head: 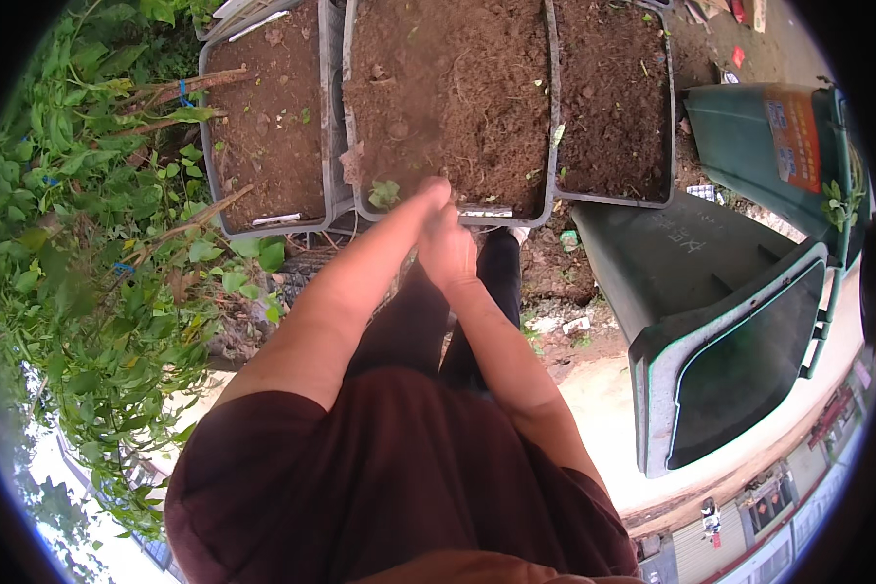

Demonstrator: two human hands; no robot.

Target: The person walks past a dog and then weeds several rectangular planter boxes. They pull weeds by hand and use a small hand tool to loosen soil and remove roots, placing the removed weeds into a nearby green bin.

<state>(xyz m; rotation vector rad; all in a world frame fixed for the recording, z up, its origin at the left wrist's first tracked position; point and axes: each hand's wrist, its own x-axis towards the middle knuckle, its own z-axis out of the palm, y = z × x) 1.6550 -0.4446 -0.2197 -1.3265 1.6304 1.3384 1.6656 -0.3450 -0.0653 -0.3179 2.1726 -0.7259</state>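
Note:
My left hand is closed over the near edge of the middle soil-filled grey plastic crate. Just nearer to me, my right hand makes a fist in line with it. Both seem to grip one blurred brown handle, mostly hidden by the fingers; the kind of tool cannot be made out. Beyond the hands, a hazy brown streak runs over the soil. A small leafy seedling grows in the crate's near left corner, left of my left hand.
Soil-filled crates stand to the left and right. Leafy vines and cut branches crowd the left. On the right, a green wheeled bin with writing stands close, beside another bin. Rubble lies by my feet.

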